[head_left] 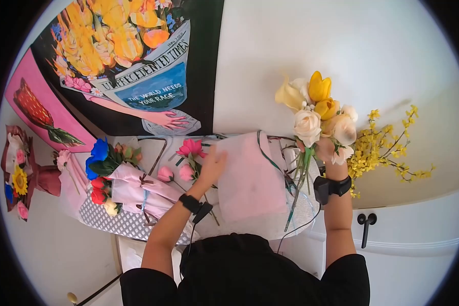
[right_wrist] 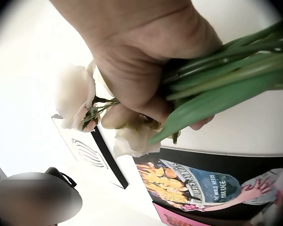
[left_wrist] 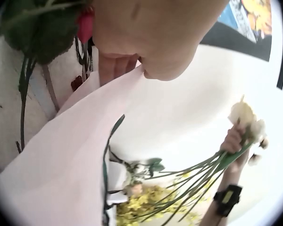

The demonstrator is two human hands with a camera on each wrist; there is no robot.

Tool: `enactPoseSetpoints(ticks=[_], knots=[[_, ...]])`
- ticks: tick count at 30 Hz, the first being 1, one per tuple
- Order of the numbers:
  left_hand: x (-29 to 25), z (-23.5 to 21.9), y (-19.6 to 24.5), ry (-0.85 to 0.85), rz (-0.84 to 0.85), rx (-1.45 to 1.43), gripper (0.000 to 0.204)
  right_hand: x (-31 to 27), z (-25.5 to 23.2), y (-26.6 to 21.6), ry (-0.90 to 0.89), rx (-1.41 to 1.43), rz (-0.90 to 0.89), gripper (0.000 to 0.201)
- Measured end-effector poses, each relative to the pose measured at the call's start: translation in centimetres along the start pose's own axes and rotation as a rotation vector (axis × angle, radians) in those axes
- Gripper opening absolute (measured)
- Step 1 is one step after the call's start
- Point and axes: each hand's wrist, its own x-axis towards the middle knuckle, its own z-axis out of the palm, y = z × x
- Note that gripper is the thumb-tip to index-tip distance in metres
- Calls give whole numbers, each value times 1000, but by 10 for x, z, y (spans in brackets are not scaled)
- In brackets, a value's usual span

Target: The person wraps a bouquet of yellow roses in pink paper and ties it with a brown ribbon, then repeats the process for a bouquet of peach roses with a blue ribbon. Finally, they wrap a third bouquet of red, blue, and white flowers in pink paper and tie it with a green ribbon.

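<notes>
My right hand [head_left: 333, 153] grips a bunch of flowers [head_left: 307, 127] by the stems, raised at the right of the table. It has cream roses, yellow tulips [head_left: 320, 87] and a pale calla lily [head_left: 290, 96]. In the right wrist view the fingers curl round the green stems [right_wrist: 231, 75], which trail down past the table's front in the head view. My left hand [head_left: 212, 166] pinches the upper left edge of a pale pink wrapping sheet [head_left: 252, 178]. The left wrist view shows that sheet [left_wrist: 75, 141] lifted and slanting from between thumb and fingers.
Loose pink flowers [head_left: 191, 148] lie left of the sheet. Farther left are a wrapped bouquet [head_left: 147, 188], blue roses [head_left: 98, 155] and red roses [head_left: 99, 191]. Yellow blossom branches [head_left: 387, 145] stand at the right. A flower painting [head_left: 137, 66] leans behind the table.
</notes>
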Motion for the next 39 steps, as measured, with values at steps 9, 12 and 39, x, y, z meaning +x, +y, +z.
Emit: enactPoseSetpoints(ticks=[9, 12, 39], knots=[[-36, -43, 7, -48, -657, -1131, 27, 12, 26, -31, -531, 260, -72, 19], [-57, -26, -17, -284, -499, -378, 26, 17, 46, -24, -701, 543, -33, 16], [-58, -54, -1, -233, 467, 741, 51, 14, 87, 4, -737, 511, 379, 21]])
